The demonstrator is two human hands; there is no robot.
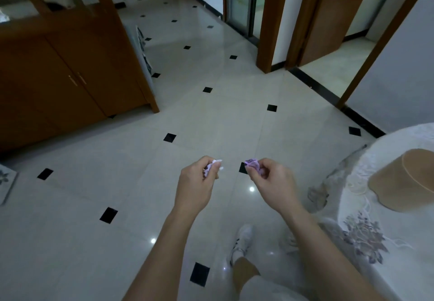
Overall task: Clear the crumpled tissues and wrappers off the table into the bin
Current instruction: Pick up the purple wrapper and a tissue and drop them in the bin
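The left hand (195, 181) pinched a crumpled lilac-and-white wrapper (212, 165) in curled fingers (203, 161). The right hand (270, 181) pinched a crumpled purple wrapper (252, 165) likewise. Both were held apart above the glossy white tiled floor (211, 117), left of the round counter (385, 141) with its flowered white cloth.

Both forearms (164, 249) bare; a white trainer (243, 242) with dark trim over a white sock (236, 258); pale shorts (263, 287) above the knee.
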